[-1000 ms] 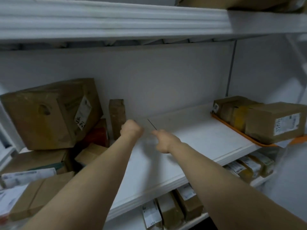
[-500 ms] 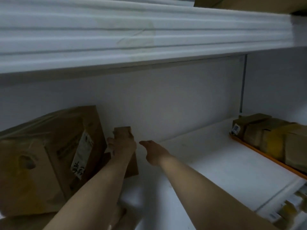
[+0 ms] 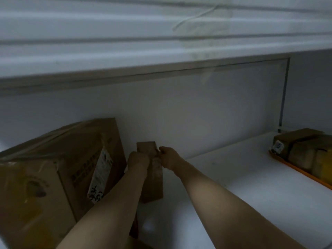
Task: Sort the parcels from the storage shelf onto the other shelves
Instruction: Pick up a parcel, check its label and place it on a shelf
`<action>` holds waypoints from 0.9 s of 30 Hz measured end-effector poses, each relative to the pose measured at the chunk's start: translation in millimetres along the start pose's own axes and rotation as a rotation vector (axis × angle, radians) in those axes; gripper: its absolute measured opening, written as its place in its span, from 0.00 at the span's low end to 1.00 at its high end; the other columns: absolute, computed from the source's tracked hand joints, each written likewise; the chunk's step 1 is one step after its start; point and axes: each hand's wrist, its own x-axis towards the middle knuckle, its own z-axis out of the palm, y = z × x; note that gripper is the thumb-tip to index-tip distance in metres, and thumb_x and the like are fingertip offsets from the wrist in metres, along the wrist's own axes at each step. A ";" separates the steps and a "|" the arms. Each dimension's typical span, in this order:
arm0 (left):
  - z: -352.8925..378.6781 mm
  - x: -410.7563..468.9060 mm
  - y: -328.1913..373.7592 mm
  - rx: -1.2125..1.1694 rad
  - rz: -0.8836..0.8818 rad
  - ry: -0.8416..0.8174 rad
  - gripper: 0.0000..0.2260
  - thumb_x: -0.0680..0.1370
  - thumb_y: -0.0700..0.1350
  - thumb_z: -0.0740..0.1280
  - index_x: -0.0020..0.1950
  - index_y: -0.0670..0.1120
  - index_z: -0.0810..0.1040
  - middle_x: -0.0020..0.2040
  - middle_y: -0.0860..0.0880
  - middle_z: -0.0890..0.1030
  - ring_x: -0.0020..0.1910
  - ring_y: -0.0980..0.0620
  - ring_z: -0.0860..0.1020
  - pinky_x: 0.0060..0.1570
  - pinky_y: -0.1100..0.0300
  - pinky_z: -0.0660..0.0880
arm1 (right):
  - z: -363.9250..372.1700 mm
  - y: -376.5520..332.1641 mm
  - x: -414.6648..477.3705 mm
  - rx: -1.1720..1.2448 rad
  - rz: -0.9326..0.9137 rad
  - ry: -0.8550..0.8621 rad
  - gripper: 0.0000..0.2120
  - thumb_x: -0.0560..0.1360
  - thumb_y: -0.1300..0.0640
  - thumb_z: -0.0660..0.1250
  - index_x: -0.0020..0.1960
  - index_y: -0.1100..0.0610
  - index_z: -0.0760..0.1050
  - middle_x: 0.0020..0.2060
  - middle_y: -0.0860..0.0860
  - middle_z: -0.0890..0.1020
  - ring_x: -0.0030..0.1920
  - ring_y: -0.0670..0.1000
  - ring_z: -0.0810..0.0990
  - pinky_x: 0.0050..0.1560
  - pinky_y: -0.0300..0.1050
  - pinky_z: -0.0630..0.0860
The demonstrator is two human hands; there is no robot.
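- Two bare forearms reach forward from the bottom edge toward the back of a white shelf point(image 3: 242, 178), the left from lower centre, the right from the lower right corner.
- To the left of the left arm sits a large cardboard box point(image 3: 45, 177), tilted, wrapped in clear tape, with a white label point(image 3: 100, 174) on the side that faces the arms; handwriting shows at the label's lower end.
- Between the two hands stands a narrow brown parcel point(image 3: 152, 180), upright on end, just right of the large box and close to the white back wall point(image 3: 197, 114).
- The left hand point(image 3: 138, 159) is closed around the parcel's left edge near its top.
- The right hand point(image 3: 168, 155) pinches the parcel's upper right edge, fingers curled onto it.
- Farther right, well apart from the hands, an orange tray point(image 3: 303, 177) lies on the shelf and holds several small brown parcels point(image 3: 301, 142), the nearest bearing a small white label.
- Overhead, the ribbed white underside of an upper shelf point(image 3: 107, 42) fills the top of the view.
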 end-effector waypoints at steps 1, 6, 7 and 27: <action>3.1 -0.2 -0.5 0.049 0.008 -0.021 0.17 0.82 0.39 0.58 0.68 0.32 0.68 0.66 0.35 0.72 0.64 0.39 0.73 0.57 0.55 0.72 | -2.0 0.9 -2.7 0.046 0.033 0.025 0.11 0.80 0.64 0.59 0.40 0.61 0.73 0.40 0.56 0.76 0.39 0.48 0.70 0.38 0.37 0.66; 14.3 -27.0 5.2 -0.013 0.014 -0.121 0.16 0.80 0.41 0.60 0.65 0.34 0.72 0.62 0.36 0.76 0.58 0.40 0.76 0.50 0.56 0.74 | -25.2 12.5 -31.7 0.112 0.119 0.082 0.20 0.76 0.64 0.65 0.32 0.56 0.58 0.31 0.52 0.64 0.33 0.50 0.66 0.31 0.37 0.64; 17.6 -35.8 6.4 -0.024 0.031 -0.135 0.15 0.80 0.41 0.60 0.64 0.33 0.73 0.61 0.36 0.76 0.59 0.40 0.76 0.50 0.56 0.74 | -31.8 15.7 -40.5 0.133 0.141 0.076 0.18 0.76 0.64 0.65 0.33 0.57 0.60 0.33 0.54 0.66 0.35 0.52 0.69 0.32 0.40 0.66; 70.1 -268.1 -54.5 -0.569 -0.230 -0.353 0.08 0.74 0.44 0.59 0.42 0.41 0.75 0.36 0.43 0.74 0.38 0.43 0.73 0.39 0.51 0.72 | -102.0 119.0 -255.6 0.207 0.367 0.194 0.09 0.69 0.64 0.58 0.45 0.58 0.75 0.48 0.57 0.80 0.48 0.57 0.79 0.44 0.46 0.79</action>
